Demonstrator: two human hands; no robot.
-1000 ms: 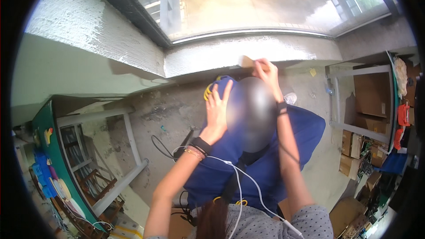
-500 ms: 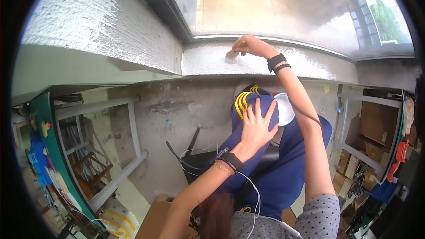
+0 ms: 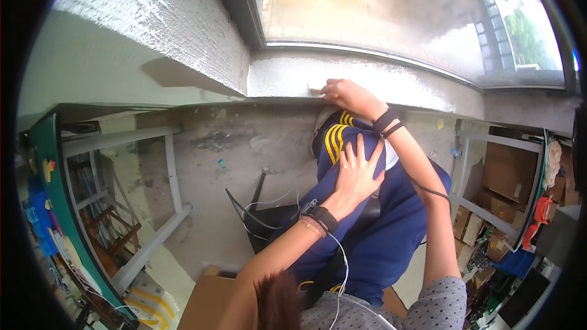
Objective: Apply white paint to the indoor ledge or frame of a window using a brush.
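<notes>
The right hand [image 3: 347, 95] is pinching a brush [image 3: 315, 90] with closed fingers over the white ledge [image 3: 282, 76], near 12 o'clock; the left hand [image 3: 354, 174], fingers spread and gripping nothing, is resting on the knee [image 3: 328, 171] toward 4 o'clock, while a white tub [image 3: 391, 157] is peeking out at 3 o'clock, contents hidden, and cardboard boxes [image 3: 509, 170] are sitting farther out
</notes>
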